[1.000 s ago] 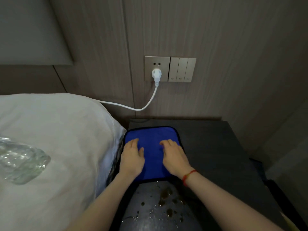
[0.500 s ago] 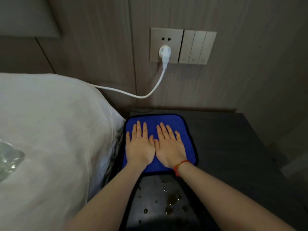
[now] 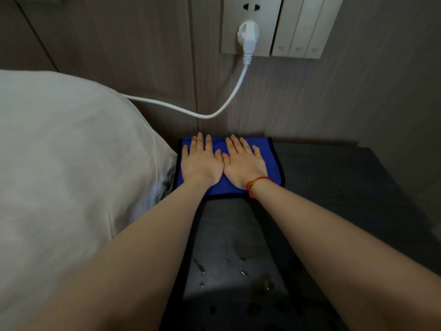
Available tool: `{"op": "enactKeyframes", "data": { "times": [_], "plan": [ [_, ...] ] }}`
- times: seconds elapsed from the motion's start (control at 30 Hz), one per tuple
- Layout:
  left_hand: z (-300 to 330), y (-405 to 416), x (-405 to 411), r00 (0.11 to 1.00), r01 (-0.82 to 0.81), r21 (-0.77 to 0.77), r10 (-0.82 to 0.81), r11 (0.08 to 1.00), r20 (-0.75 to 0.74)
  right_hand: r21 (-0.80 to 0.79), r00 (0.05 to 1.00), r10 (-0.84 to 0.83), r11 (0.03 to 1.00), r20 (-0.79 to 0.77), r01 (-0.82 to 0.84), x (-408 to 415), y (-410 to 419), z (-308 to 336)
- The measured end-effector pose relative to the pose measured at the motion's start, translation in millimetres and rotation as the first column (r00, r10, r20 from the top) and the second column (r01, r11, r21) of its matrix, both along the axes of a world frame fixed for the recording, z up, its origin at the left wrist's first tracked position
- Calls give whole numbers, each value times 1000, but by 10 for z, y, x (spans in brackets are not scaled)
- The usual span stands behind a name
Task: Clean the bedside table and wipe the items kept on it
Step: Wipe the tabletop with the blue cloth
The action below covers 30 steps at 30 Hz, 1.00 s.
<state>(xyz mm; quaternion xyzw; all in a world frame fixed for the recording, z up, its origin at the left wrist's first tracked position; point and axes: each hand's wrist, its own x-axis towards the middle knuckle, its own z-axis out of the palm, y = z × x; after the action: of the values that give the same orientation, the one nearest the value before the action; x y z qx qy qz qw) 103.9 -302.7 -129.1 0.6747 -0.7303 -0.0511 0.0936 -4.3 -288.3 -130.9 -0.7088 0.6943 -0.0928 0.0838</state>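
The blue cloth lies flat at the far left corner of the bedside table, its far edge against the wall and its left edge beside the bedding; it is roughly square, soft and napped like microfibre, with a dark bound hem. Both hands lie directly on it, palms down and fingers straight: the left hand and the right hand sit side by side, thumbs touching, pressing the cloth to the surface rather than gripping it. Neither hand is nearer; both reach equally far, arms stretched toward the wall. The unwiped ground lies back toward the person: a scatter of water droplets glints on the near part of the tabletop between the forearms, so the coming stroke is probably a pull straight toward the body. The table is dark, smooth and matte, with a hard square edge. A red string bracelet circles the right wrist. To the left bulges white, creased bedding. Above, a white cable droops from a plug in the wall socket beside pale rocker switches on wood-grain panelling.
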Motion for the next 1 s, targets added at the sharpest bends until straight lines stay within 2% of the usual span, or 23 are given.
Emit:
{"op": "enactKeyframes", "data": {
  "times": [0.33, 1.0],
  "plan": [
    [-1, 329, 66, 1000, 15, 12, -15, 1000, -2, 8, 1000, -11, 1000, -7, 11, 80, 347, 25],
    [12, 2494, 379, 999, 0, 28, 1, 1000, -37, 47, 1000, -14, 999, 2, 14, 436, 2536, 68]
  ]
}}
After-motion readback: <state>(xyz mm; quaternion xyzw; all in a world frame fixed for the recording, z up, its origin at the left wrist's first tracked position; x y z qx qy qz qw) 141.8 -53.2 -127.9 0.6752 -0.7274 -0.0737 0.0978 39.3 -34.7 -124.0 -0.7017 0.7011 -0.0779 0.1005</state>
